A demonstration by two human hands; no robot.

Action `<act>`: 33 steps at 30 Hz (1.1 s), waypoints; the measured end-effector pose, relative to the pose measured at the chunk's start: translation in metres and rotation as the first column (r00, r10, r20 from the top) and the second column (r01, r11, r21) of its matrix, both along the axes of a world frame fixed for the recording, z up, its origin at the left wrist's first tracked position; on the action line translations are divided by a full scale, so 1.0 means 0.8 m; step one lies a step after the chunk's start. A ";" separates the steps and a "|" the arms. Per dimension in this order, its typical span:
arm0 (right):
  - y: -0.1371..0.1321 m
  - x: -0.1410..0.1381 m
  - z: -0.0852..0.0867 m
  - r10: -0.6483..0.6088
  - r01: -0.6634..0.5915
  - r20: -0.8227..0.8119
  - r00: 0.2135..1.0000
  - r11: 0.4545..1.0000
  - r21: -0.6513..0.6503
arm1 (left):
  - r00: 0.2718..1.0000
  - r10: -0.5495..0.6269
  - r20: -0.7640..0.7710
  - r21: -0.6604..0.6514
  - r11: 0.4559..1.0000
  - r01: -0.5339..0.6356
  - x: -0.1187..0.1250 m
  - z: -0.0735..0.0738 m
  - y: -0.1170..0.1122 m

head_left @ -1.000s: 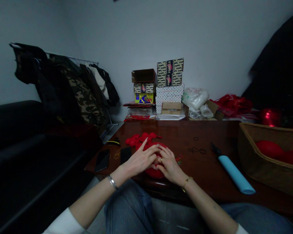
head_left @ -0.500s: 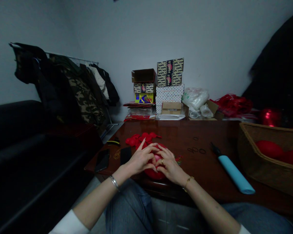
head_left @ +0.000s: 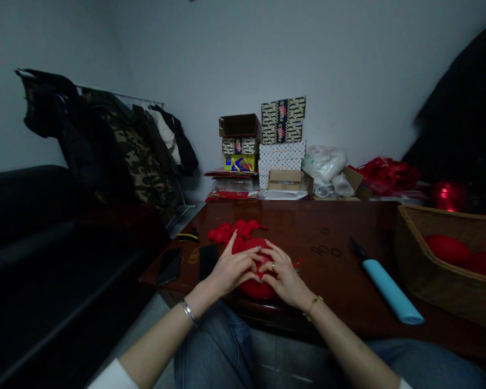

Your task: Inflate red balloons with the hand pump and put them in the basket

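A round red balloon [head_left: 257, 290] rests at the table's near edge, partly hidden under both hands. My left hand [head_left: 234, 268] lies on its left side, the index finger pointing up and away, thumb and other fingers bent in at the middle of the balloon. From the right, my right hand [head_left: 282, 274], with a ring on one finger, grips it with curved fingers and thumb. The fingertips of both hands nearly meet on top. Behind them lie several limp red pieces [head_left: 243, 229], apparently uninflated balloons.
A light blue pump [head_left: 392, 292] with a black nozzle lies to the right, beside a wicker basket [head_left: 433, 289] holding red balloons. Thin dark rings [head_left: 336, 252] lie mid-table. Left are a phone [head_left: 169, 266], a dark flat object [head_left: 208, 260] and yellow bands [head_left: 193, 256]. Boxes [head_left: 282, 156] stand behind.
My fingertips have spread slightly apart over the balloon. Its pale pink patch between them now looks red. Both hands remain in nearly the same place.
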State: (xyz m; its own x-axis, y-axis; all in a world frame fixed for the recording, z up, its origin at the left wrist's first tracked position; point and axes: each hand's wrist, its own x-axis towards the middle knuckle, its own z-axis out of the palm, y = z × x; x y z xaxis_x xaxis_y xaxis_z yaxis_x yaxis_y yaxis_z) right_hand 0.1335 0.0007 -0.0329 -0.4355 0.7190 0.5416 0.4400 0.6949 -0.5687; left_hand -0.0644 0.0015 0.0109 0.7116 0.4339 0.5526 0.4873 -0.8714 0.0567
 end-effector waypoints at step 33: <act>0.009 -0.015 -0.023 -0.222 0.208 -0.442 0.869 0.975 -0.079 | 0.620 0.378 0.688 -0.693 0.595 0.406 0.023 -0.016 -0.001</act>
